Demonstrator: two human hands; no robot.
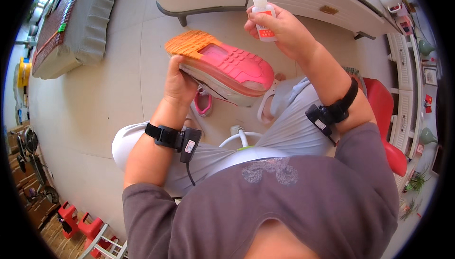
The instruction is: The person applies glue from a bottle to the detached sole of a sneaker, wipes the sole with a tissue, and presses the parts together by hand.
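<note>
My left hand (181, 84) is closed round the heel end of a sneaker (222, 67), whose pink and orange sole faces up. The shoe is tilted, its toe pointing right, and its light side wall shows along the near edge. Up and to the right, my right hand (279, 24) grips a small white glue bottle (264, 17) with a red label. The bottle stands nearly upright, its narrow nozzle upward and apart from the shoe. Beneath the held sneaker, a second pink shoe (203, 103) rests on the floor, partly hidden.
A white cabinet (303, 3) stands ahead, and a cloth-covered table (90, 27) at the far left. A red chair (384, 126) is close on my right. Red stools (90, 228) and a white metal frame (102, 245) are at lower left. A white stand (241, 137) sits between my legs.
</note>
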